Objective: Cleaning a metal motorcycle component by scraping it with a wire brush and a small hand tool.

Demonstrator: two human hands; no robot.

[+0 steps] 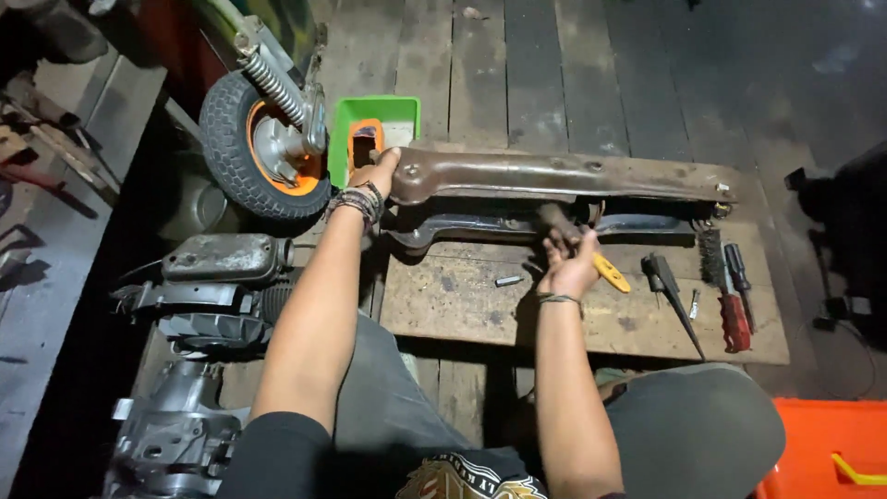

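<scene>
A long rusty brown metal arm point(554, 176) lies crosswise on a wooden board point(462, 305), with a darker metal part point(480, 226) under it. My left hand point(377, 173) grips the arm's left end; a beaded band is on that wrist. My right hand point(565, 259) reaches under the middle of the arm and holds a yellow-handled tool point(612, 273), its tip hidden against the metal.
A small wheel with an orange hub and a spring point(268, 139) stands at the back left beside a green tray point(370, 125). Engine parts point(217, 277) lie at the left. A wire brush, red tool point(735, 319) and dark tool point(670, 291) rest at the right. An orange box point(822, 448) sits at the bottom right.
</scene>
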